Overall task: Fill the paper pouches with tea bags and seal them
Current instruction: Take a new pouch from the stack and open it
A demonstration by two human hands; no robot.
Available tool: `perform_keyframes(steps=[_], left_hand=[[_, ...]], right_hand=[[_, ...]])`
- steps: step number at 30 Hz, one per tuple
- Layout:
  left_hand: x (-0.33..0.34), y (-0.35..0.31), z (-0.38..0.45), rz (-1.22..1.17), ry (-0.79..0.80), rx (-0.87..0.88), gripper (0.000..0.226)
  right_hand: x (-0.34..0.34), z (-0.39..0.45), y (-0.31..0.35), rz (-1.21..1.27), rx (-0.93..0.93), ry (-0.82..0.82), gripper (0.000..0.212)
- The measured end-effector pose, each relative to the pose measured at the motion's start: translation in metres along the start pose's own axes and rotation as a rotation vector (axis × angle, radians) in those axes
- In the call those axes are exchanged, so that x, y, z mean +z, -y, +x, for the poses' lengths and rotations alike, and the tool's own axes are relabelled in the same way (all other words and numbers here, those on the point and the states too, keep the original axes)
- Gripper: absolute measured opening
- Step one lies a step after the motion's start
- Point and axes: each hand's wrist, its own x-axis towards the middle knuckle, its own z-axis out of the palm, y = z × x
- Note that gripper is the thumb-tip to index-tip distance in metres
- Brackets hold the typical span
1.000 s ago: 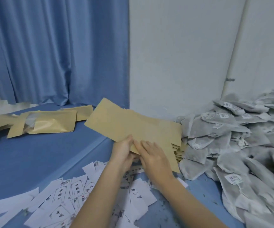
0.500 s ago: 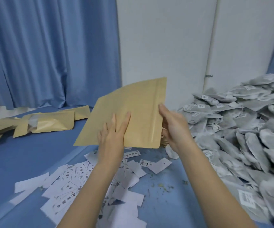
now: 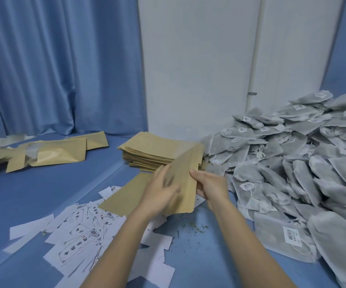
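A: Item one, the paper pouch (image 3: 180, 179)?
B: Centre of the frame, held above the surface (image 3: 43, 194). Half a second ago it was raised higher, flat face toward the camera; now it sits lower and is turned, its flap end tilted toward the stack. The left hand (image 3: 159, 194) grips the near face, fingers blurred. The right hand (image 3: 211, 187) pinches the right edge, thumb on top.

A: Is it holding anything?
B: Cannot tell; it looks flat. Its mouth is not visible.

A: Item two?
B: A second brown pouch (image 3: 126, 196), lying flat at lower left of the held one, partly under the left hand and resting on the labels.

A: Item three?
B: Stack of empty pouches (image 3: 155, 151), just behind the hands, centre frame. It was hidden behind the raised pouch before; now its top is exposed.

A: Item four?
B: Heap of grey tea bags (image 3: 292, 163), right side of the frame, touching the stack's right edge and piled against the white wall (image 3: 199, 59).

A: Item five?
B: Scattered white labels (image 3: 80, 231) with printed characters, lower left, beneath the left forearm. Green crumbs (image 3: 195, 226) lie between the forearms.

A: Item six?
B: Filled brown pouches (image 3: 49, 151), upper left on the surface, well apart from the hands, below the blue curtain (image 3: 53, 59).
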Motion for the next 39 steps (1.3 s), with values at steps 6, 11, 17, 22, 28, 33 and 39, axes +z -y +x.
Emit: perform_keyframes(steps=[6, 11, 17, 22, 28, 33, 39], left_hand=[[0.036, -0.029, 0.009, 0.061, -0.171, -0.091, 0.047], [0.059, -0.032, 0.002, 0.2, -0.298, -0.009, 0.029], [0.061, -0.033, 0.014, -0.15, -0.314, -0.209, 0.039], [0.055, -0.028, 0.022, -0.133, -0.345, -0.234, 0.035], [0.059, -0.025, 0.019, -0.145, -0.303, -0.146, 0.035], [0.068, -0.031, 0.015, 0.218, -0.332, 0.032, 0.03], [0.077, -0.031, 0.02, 0.398, -0.239, 0.124, 0.024]], right_hand=[[-0.004, -0.002, 0.001, 0.09, 0.06, 0.103, 0.008], [-0.005, 0.001, 0.0, 0.177, 0.15, 0.136, 0.023], [-0.009, 0.003, -0.007, 0.143, 0.071, 0.173, 0.039], [-0.02, 0.0, -0.008, -0.026, 0.037, 0.243, 0.006], [-0.03, 0.005, -0.008, 0.028, 0.178, 0.295, 0.012], [-0.028, -0.001, -0.007, -0.361, -0.195, 0.132, 0.016], [-0.03, -0.009, 0.009, -1.078, -0.707, -0.015, 0.031]])
